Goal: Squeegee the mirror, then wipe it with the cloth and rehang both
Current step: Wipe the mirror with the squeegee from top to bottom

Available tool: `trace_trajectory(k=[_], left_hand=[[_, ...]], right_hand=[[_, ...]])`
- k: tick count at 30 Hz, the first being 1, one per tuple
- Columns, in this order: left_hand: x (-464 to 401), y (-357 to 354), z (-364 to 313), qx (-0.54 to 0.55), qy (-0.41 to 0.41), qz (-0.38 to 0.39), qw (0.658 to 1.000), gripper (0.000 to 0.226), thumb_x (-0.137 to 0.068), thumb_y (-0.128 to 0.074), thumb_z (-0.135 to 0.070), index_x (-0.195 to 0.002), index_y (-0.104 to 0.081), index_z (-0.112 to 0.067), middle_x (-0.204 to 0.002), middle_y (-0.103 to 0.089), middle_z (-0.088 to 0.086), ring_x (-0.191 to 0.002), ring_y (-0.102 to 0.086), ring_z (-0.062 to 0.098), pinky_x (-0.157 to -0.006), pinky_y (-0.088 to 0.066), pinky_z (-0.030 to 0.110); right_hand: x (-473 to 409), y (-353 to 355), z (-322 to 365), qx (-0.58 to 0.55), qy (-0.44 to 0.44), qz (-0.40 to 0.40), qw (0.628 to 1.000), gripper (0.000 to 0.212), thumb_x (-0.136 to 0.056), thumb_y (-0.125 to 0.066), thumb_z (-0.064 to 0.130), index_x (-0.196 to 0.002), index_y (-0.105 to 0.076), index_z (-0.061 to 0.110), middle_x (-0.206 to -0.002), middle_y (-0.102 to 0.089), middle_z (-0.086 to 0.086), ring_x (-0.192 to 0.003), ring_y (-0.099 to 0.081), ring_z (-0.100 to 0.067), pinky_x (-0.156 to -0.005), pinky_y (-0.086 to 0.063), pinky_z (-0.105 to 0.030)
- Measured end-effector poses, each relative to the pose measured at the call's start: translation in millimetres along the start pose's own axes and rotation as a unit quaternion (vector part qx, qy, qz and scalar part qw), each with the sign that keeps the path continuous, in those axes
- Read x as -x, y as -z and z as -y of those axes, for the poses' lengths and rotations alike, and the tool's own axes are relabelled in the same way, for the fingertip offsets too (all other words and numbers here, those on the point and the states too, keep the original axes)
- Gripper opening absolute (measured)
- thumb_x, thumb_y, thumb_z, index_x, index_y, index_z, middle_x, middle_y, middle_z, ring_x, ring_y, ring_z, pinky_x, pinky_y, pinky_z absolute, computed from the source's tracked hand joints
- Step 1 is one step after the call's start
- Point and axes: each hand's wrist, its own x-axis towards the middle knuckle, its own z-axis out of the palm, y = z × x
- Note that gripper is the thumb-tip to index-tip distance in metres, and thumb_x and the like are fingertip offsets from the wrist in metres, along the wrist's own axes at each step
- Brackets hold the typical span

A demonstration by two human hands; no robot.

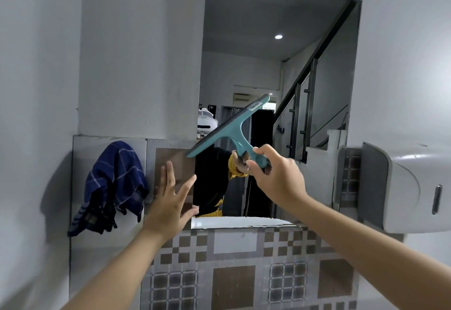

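Grey-walled washroom mirror, right hand gripping teal squeegee tilted before it, left hand pressing open-fingered beside it, blue checked cloth hanging further left

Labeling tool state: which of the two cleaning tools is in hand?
The teal squeegee, gripped by its handle in the right hand. The blue checked cloth hangs on the wall, untouched.

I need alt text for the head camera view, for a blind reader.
A right hand holds a teal plastic squeegee tilted before a rectangular wall mirror. The open left hand rests at the mirror's lower left edge, beside a hanging dark blue checked cloth.
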Motion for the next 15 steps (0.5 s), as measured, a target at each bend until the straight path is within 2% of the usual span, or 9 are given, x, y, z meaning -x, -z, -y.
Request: trace_trajectory(k=[5, 9, 15], left_hand=[[2, 4, 3, 0.002, -0.012, 0.01, 1.0, 0.09, -0.072, -0.075, -0.04, -0.144, -0.023, -0.031, -0.155, 0.012, 0.021, -0.141, 0.009, 0.042, -0.1, -0.033, 0.05], [2, 5, 1, -0.001, -0.004, 0.012, 1.0, 0.09, -0.071, -0.076, -0.039, -0.143, -0.022, -0.032, -0.154, 0.014, 0.02, -0.141, 0.011, 0.041, -0.101, -0.029, 0.052], [2, 2, 2, -0.018, 0.021, 0.025, 0.999, 0.088, -0.072, -0.072, -0.044, -0.143, -0.02, -0.034, -0.154, 0.019, 0.017, -0.141, 0.015, 0.038, -0.095, -0.041, 0.059]], right_hand=[[-8, 17, -23, 0.029, 0.023, 0.014, 0.999, 0.028, -0.087, -0.067, 0.034, -0.111, -0.063, 0.021, -0.065, -0.062, 0.006, -0.047, -0.055, -0.021, -0.044, -0.051, -0.033], [-9, 28, -45, 0.051, 0.028, 0.014, 0.998, 0.029, -0.085, -0.068, 0.035, -0.112, -0.064, 0.024, -0.063, -0.058, 0.008, -0.048, -0.05, -0.018, -0.046, -0.045, -0.028], [-3, 49, -89, 0.066, 0.042, 0.015, 0.997, 0.028, -0.084, -0.07, 0.035, -0.108, -0.064, 0.024, -0.066, -0.066, 0.004, -0.046, -0.05, -0.016, -0.045, -0.045, -0.026]])
